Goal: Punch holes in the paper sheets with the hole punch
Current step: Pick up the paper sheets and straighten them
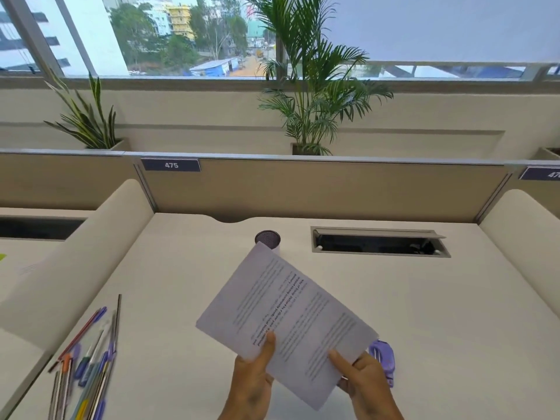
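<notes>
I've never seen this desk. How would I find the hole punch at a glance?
Start at the white desk and find the printed paper sheets held up by both hands. Just past the right hand, peeking out beneath the sheets' lower right edge, lies the hole punch. It is the only small lilac plastic tool there; the pens lie far left.

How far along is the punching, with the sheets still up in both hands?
Early stage. Done: the paper sheets are gathered and lifted. In hand: the left hand and right hand both pinch their near edge, above the desk. Left: the purple hole punch lies untouched behind the right hand; no holes show.
</notes>
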The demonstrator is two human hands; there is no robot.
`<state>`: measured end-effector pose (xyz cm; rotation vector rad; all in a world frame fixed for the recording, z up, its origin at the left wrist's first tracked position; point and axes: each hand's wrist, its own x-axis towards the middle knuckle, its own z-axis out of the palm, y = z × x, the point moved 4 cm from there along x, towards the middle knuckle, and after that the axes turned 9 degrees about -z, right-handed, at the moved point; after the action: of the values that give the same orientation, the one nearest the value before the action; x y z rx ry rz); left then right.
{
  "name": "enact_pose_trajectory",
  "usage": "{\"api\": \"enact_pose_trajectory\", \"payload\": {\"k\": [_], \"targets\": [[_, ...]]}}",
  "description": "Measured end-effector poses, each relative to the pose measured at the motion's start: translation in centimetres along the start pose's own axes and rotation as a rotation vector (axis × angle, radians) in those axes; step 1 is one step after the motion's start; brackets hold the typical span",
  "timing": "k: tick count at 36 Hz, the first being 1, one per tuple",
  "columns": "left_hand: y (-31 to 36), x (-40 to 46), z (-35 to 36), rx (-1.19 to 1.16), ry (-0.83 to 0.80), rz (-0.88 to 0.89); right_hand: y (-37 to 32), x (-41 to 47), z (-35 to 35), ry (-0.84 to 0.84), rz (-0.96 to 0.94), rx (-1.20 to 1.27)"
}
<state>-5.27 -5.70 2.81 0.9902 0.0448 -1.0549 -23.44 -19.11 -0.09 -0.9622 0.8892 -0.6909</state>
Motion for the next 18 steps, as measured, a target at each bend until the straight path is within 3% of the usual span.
{"api": "enact_pose_trajectory", "payload": {"k": [7, 12, 18], "targets": [[5.2, 1.2, -4.1, 0.113, 0.089, 0.136, -5.0, 0.5, -2.8, 0.067, -0.171, -0.276], [8.3, 0.7, -4.4, 0.506, -0.051, 0.162, -9.3, 0.7, -3.8, 0.032, -0.363, -0.447], [7.9, 0.0, -2.1, 0.710, -0.142, 0.182, -10.9, -1.0, -2.0, -0.023, -0.602, -0.558]]}}
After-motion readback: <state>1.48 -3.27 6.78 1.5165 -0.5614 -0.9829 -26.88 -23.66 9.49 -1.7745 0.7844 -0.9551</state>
